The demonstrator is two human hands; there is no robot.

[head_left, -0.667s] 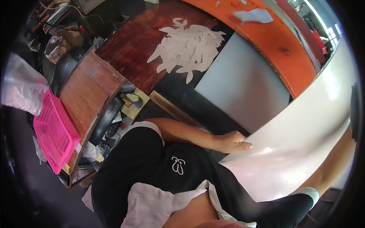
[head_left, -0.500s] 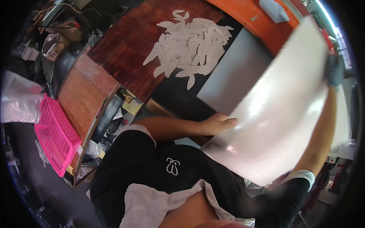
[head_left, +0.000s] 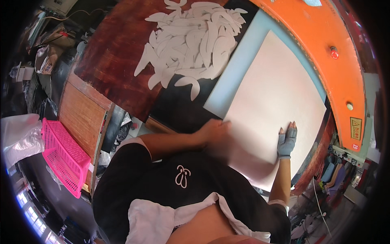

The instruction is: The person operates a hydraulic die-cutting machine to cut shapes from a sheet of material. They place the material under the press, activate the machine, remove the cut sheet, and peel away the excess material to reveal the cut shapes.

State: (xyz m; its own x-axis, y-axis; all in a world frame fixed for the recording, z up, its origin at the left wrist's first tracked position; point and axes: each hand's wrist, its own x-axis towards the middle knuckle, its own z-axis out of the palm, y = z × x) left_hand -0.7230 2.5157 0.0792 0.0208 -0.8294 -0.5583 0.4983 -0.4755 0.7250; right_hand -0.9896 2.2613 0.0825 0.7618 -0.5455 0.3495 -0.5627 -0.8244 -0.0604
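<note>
Beneath right hand (head_left: 287,141), pale sheet (head_left: 266,91) lengthwise away-right

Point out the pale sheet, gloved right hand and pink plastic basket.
Pale sheet (head_left: 266,105), head view: middle of its upper face.
Gloved right hand (head_left: 287,143), head view: back of the hand.
Pink plastic basket (head_left: 67,140), head view: perforated side wall.

A black, white-hemmed shirt (head_left: 227,179) is worn with a grey fingerless glove (head_left: 287,145).

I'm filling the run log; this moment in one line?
white rectangular sheet: over pale blue flat board; left hand: at sheet's edge; gray-gloved right hand: on sheet
</note>
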